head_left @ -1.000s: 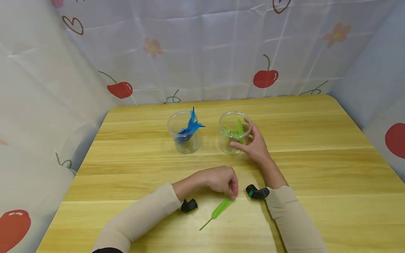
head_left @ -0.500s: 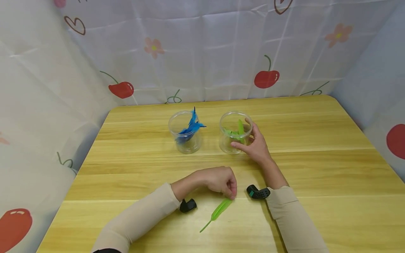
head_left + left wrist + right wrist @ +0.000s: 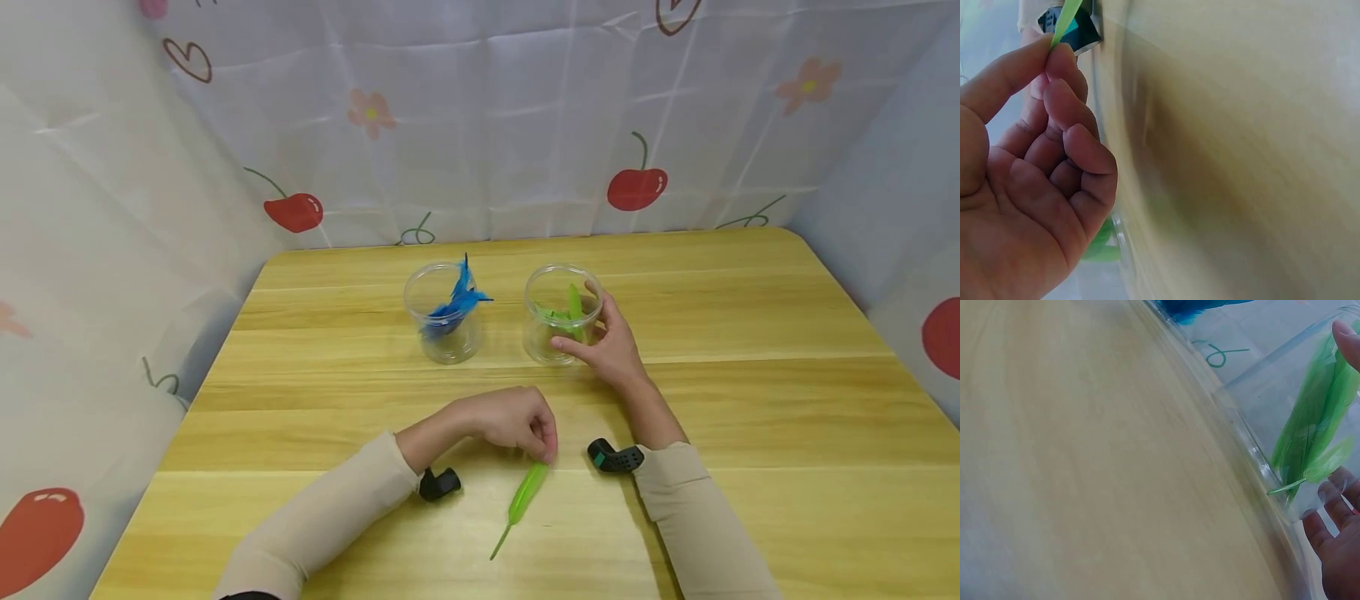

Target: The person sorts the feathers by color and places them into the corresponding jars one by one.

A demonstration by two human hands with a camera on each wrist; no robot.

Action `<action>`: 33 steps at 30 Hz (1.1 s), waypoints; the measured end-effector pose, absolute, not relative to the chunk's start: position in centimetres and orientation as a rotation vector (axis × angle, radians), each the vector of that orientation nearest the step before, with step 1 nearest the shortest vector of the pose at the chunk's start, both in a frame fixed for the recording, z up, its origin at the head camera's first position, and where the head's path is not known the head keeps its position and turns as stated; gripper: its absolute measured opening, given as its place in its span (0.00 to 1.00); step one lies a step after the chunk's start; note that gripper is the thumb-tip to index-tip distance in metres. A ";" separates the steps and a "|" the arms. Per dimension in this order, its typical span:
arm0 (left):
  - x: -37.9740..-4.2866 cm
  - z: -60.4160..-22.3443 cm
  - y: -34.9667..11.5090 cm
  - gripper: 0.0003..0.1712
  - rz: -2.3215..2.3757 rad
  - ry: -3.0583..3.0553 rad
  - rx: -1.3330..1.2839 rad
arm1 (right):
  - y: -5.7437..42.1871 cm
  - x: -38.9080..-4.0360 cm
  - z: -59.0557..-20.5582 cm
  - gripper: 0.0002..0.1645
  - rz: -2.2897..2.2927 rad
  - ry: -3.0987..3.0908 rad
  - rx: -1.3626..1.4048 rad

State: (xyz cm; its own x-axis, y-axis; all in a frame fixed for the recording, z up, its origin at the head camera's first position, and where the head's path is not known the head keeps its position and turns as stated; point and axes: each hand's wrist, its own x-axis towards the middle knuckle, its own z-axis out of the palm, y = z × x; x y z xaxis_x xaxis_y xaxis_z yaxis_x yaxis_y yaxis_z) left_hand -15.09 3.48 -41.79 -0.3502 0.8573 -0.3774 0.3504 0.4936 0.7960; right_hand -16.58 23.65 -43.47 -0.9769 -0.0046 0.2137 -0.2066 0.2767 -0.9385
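Note:
My left hand (image 3: 517, 421) pinches the tip of a green feather (image 3: 527, 493) between thumb and forefinger, low over the table; its bare quill points toward me. The left wrist view shows that pinch on the feather (image 3: 1066, 20) closely, the other fingers curled in. My right hand (image 3: 611, 346) grips the right side of a clear plastic jar (image 3: 542, 342), thumb in front and fingers round the far side. Green feathers (image 3: 1310, 419) stand and lie inside that jar. To its left is a second clear jar (image 3: 450, 350) with blue feathers (image 3: 453, 310) poking above its rim.
Both jars stand toward the back of the wooden table (image 3: 337, 350). Behind it hangs a white curtain (image 3: 480, 125) printed with cherries and flowers. A black wrist camera (image 3: 438, 485) sits by the left wrist, another black device (image 3: 615, 457) by the right.
My left hand has lifted and shifted slightly left, and the green feather has swung to a steeper angle with it. The right hand keeps its hold on the jar.

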 end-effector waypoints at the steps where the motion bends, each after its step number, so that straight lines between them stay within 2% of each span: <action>1: -15.1 -41.8 3.4 0.05 0.789 1.919 0.996 | 23.5 -16.4 -43.1 0.56 1.778 -2.373 0.200; 8: -15.5 -41.5 2.6 0.04 0.886 1.920 0.982 | 23.5 -16.3 -42.9 0.56 1.766 -2.381 0.198; 18: -15.7 -40.5 1.4 0.02 1.074 1.887 0.826 | 24.4 -18.1 -46.3 0.60 1.764 -2.365 0.187; 33: -15.8 -39.1 0.4 0.04 1.329 1.943 0.711 | 24.5 -18.2 -46.5 0.59 1.746 -2.374 0.200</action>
